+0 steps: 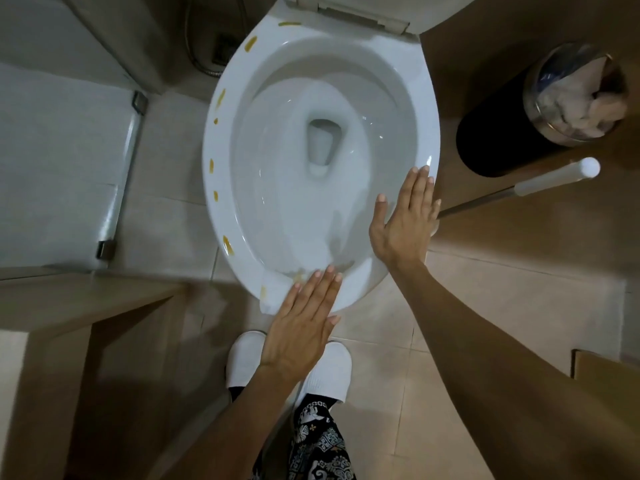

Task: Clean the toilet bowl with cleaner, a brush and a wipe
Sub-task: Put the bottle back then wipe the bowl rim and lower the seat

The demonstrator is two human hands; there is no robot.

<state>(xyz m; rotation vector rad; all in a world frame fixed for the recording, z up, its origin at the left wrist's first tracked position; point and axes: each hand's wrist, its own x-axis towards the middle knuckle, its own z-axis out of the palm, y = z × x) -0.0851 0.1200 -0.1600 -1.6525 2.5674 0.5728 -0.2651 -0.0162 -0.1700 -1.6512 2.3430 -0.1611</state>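
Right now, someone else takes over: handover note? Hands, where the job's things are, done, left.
Left hand: flat, fingers straight, pressing the white wipe on the front of the toilet rim.
Right hand: flat on the rim's right side, holds nothing.
Brush handle sticks out right of the bowl, untouched. Bin beyond it. Cleaner bottle not in view.
Done: right rim looks clean.
Left: yellow marks along the left rim and at the front by the wipe.
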